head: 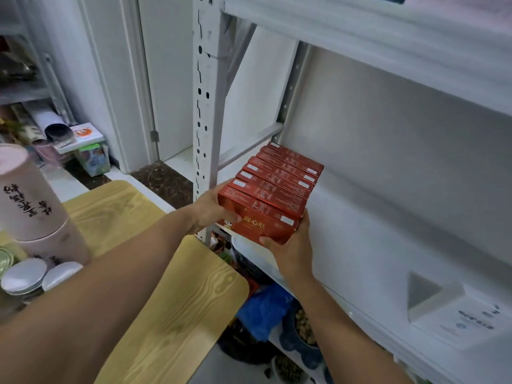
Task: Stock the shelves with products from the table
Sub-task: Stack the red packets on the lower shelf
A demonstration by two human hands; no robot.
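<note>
- red boxes (273, 189): a row of about seven packed side by side at the person's 1 o'clock; far end over the white shelf (388, 176), near end hanging past its front lip
- left hand (212, 209) curled round the 9 o'clock end of the nearest box; right hand (291, 252) curled round the 3 o'clock corner, thumb on the front face
- both hands squeeze inward, likely so the loose row travels as one block and no box tips out
- judged mid-placement: the row needs a push toward 12 o'clock to sit fully on the shelf
- bench (177, 300), wood grain, at 7 o'clock: stacked pink tubes (30, 195), lidded, contents hidden; silver-lidded tins (25, 275) just beside, contents hidden
- lower level at 5 o'clock: blue bag (263, 309), contents can't tell; dark bowl (303, 325) holding what looks like nuts
- white carton (457, 314) at 4 o'clock on the shelf, closed, well apart from the row
</note>
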